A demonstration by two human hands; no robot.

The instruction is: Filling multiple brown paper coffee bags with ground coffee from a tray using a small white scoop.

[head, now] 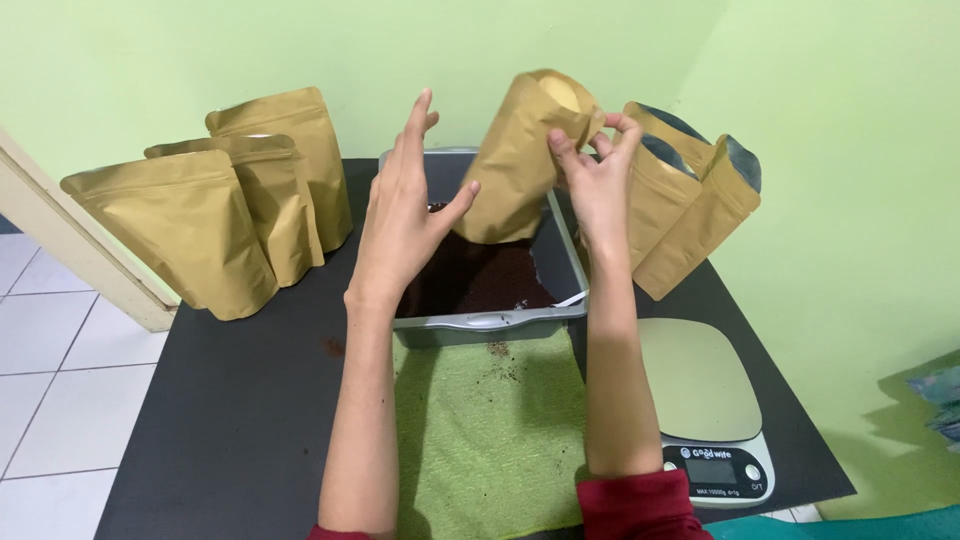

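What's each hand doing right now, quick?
Left hand: open, fingers spread, holding nothing, beside the pouch.
Right hand: fingers pinching the pouch's open top, over the tray.

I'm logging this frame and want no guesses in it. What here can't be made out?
Head view:
- Inside of the held pouch: its mouth faces away.
- Right hand fingertips: partly behind the pouch top.
- Grey tray far side: hidden by pouch and left hand.
- Scale screen: blank, near the frame edge.

I am looking at a small home packing corner. A black table (250, 400) against pale green walls (820, 180) carries kraft stand-up pouches (190, 230), a grey tray of dark grounds (480, 285) and a digital kitchen scale (705, 400).
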